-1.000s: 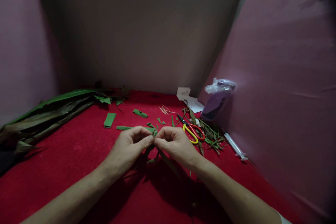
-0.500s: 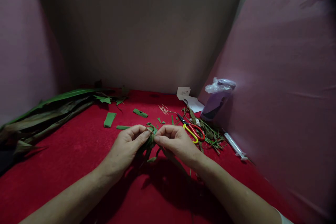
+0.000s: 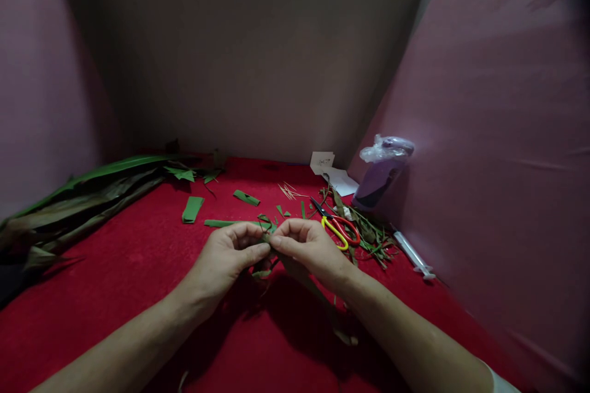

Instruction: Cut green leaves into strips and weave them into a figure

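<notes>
Red cloth covers the worktop (image 3: 152, 264). Left hand (image 3: 230, 252) and right hand (image 3: 313, 252) meet near its middle, fingertips almost touching, both closed in a thumb-and-finger pinch on a small tangled bundle of dull green leaf strips (image 3: 266, 237). Two-sided pinch probably because the strips are thin and limp; one hand likely steadies, the other works the ends, though which does which, can't tell. Hands held low, forearms angled in from both sides, presumably for a steady grip.

Yellow-and-red-handled scissors with dark blades (image 3: 330, 218) lie just beyond the right hand, probably kept there for quick reach. Flat cut green leaf rectangle (image 3: 192, 209) and long narrow green leaf strip (image 3: 230, 223) sit on the left hand's far side; thin pale wooden sticks (image 3: 289, 191) farther off, loosely heaped. Brownish-green pile of stems and leaf scraps (image 3: 373, 236) pushed to the right, seemingly to leave working room.

Bundle position: right between the two sets of fingertips, partly hidden by them, loose bits hanging beneath. Long dull strip (image 3: 325, 304) trails below the right hand toward the wearer; where it joins the bundle is hidden.
</notes>
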Demonstrator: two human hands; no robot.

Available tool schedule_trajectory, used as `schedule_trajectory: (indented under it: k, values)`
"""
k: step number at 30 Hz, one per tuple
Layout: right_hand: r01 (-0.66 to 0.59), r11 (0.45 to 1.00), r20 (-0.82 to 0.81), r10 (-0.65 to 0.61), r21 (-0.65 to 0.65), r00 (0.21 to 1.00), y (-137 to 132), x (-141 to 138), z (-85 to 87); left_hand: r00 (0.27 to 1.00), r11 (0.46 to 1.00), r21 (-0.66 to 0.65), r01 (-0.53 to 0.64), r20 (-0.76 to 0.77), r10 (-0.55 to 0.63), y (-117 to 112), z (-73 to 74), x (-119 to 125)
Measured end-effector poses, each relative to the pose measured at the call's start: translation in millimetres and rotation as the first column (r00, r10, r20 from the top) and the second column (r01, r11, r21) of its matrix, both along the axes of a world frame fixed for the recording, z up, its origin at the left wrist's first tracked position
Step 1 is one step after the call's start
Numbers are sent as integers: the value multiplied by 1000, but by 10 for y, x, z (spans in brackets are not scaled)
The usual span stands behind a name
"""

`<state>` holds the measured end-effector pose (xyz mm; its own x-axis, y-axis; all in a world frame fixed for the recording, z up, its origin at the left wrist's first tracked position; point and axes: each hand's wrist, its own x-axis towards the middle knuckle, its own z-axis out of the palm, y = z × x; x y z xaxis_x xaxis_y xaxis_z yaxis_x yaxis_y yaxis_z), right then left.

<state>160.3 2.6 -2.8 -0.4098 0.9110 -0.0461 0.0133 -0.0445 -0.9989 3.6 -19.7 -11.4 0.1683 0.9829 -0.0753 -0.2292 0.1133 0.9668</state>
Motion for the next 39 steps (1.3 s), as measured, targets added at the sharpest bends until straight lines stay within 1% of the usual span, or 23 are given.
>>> schedule_trajectory:
  k: [5, 11, 14, 20, 25, 30, 33, 39]
  values:
    - [5, 1000, -36, -6, -17, 999, 2, 8, 22, 998, 998, 11, -57, 10, 57, -11, 22, 6]
    - [3, 1000, -2, -3, -8, 1000, -1, 12, 45, 993, 993, 6, -115, 32, 115, -6, -1, 18]
    - [1, 1000, -8, -1, -6, 1000, 5, 7, 28, 993, 994, -6, -106, 43, 106, 5, -25, 3]
    - [31, 999, -22, -31, 23, 999, 27, 11, 9, 998, 1000, 2, -24, 55, 23, 24, -47, -43]
    - [32, 999, 6, -32, 32, 999, 27, 25, 37, 998, 1000, -4, -25, 62, 25, 17, -21, -40]
    - [48, 996, 23, -49, 69, 999, 25, 21, 1, 999, 999, -2, -35, 21, 35, 4, -6, -15]
    - [54, 996, 15, -55, 74, 998, 28, 15, -26, 998, 998, 9, -58, 3, 58, -3, -18, -7]
    - [70, 992, 13, -72, 105, 997, 45, -3, -46, 998, 998, -5, -64, 27, 65, 8, -50, -13]
